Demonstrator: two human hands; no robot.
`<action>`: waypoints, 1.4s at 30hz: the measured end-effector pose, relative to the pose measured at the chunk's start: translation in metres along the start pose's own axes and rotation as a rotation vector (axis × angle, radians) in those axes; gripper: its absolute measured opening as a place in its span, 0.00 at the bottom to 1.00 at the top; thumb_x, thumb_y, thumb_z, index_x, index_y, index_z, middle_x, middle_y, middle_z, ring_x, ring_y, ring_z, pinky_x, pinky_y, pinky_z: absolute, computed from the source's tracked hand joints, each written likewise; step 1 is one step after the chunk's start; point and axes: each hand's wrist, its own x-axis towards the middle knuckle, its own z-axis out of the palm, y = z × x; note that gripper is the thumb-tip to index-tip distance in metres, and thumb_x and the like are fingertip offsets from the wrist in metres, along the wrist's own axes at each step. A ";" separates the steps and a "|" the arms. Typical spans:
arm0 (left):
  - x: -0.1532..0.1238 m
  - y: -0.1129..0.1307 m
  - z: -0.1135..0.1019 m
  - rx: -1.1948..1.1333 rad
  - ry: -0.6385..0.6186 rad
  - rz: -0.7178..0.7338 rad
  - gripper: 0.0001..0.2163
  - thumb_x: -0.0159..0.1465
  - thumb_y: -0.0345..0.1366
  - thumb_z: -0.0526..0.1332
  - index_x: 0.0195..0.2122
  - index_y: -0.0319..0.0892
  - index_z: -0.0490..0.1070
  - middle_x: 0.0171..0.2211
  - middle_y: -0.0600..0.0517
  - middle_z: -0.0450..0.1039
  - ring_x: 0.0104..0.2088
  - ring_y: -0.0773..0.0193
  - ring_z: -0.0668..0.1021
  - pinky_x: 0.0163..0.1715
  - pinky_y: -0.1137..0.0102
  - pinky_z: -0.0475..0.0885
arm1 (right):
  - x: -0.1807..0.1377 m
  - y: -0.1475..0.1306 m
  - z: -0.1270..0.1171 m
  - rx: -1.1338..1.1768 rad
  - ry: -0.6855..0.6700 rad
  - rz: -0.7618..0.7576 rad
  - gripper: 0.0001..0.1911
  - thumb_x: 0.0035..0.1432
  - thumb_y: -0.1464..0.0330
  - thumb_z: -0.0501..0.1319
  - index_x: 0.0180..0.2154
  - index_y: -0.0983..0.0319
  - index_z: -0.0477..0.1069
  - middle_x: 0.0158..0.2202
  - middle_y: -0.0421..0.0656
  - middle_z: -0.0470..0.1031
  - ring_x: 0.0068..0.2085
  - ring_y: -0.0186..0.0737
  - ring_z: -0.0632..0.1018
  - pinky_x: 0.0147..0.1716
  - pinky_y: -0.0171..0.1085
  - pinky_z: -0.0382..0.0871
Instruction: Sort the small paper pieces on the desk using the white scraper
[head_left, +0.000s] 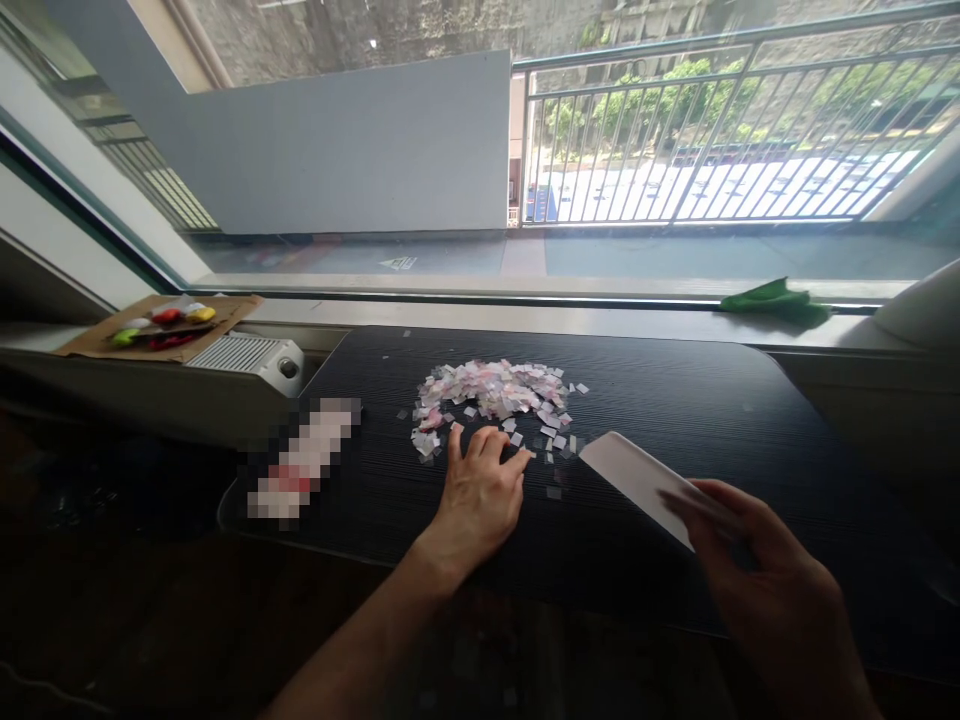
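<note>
The right hand [772,580] is closed on the near end of a white card [637,478]. This leaves the far edge free, low over the dark table [712,400] and turned toward the pile of paper scraps [491,392]. Its fingers are blurred, so the exact grip is unclear. The left hand [480,495] lies open, palm down, with fingertips on loose scraps at the near border of the pile, mid-table. To the left, 1 object [304,460] is pixelated. Farther away, the small coloured things on a cardboard [90,340] are hard to identify.
</note>
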 end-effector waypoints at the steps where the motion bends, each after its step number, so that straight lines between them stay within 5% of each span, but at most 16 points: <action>1: -0.004 0.000 -0.002 -0.002 0.006 -0.005 0.13 0.63 0.29 0.57 0.46 0.45 0.76 0.46 0.44 0.73 0.53 0.50 0.71 0.60 0.38 0.56 | -0.001 0.001 0.000 0.007 0.001 0.002 0.14 0.57 0.56 0.62 0.43 0.53 0.75 0.37 0.41 0.84 0.36 0.47 0.84 0.33 0.38 0.77; 7: -0.020 0.000 -0.010 -0.007 0.016 -0.002 0.15 0.63 0.28 0.56 0.49 0.45 0.74 0.46 0.45 0.73 0.54 0.49 0.71 0.59 0.38 0.57 | -0.002 0.001 0.005 0.009 0.020 -0.112 0.13 0.58 0.59 0.62 0.44 0.55 0.75 0.38 0.41 0.84 0.36 0.46 0.84 0.35 0.37 0.78; 12: -0.024 -0.006 -0.012 -0.036 0.070 -0.014 0.13 0.64 0.29 0.56 0.47 0.44 0.75 0.47 0.45 0.73 0.55 0.49 0.71 0.60 0.39 0.56 | -0.003 -0.020 0.016 0.058 -0.104 -0.258 0.10 0.62 0.65 0.58 0.45 0.55 0.74 0.40 0.40 0.83 0.37 0.43 0.84 0.38 0.37 0.77; 24: -0.055 -0.027 -0.001 -0.128 0.299 -0.136 0.10 0.65 0.29 0.55 0.42 0.44 0.74 0.41 0.48 0.75 0.52 0.52 0.73 0.59 0.43 0.58 | -0.012 -0.023 -0.006 -0.042 -0.058 -0.261 0.10 0.61 0.65 0.60 0.45 0.54 0.73 0.39 0.38 0.83 0.36 0.41 0.84 0.38 0.34 0.77; 33: -0.054 -0.026 -0.003 -0.186 0.324 -0.161 0.09 0.64 0.30 0.56 0.40 0.44 0.74 0.39 0.49 0.76 0.51 0.52 0.74 0.58 0.45 0.59 | -0.012 -0.013 0.002 -0.045 -0.016 -0.283 0.10 0.61 0.63 0.62 0.45 0.54 0.74 0.38 0.38 0.83 0.34 0.40 0.84 0.35 0.32 0.77; 42: -0.055 -0.025 -0.001 -0.167 0.323 -0.184 0.09 0.64 0.30 0.55 0.40 0.45 0.75 0.39 0.49 0.76 0.51 0.53 0.75 0.59 0.47 0.60 | -0.017 -0.027 0.012 0.062 -0.109 -0.304 0.10 0.62 0.63 0.60 0.45 0.53 0.73 0.39 0.38 0.83 0.36 0.40 0.83 0.40 0.34 0.77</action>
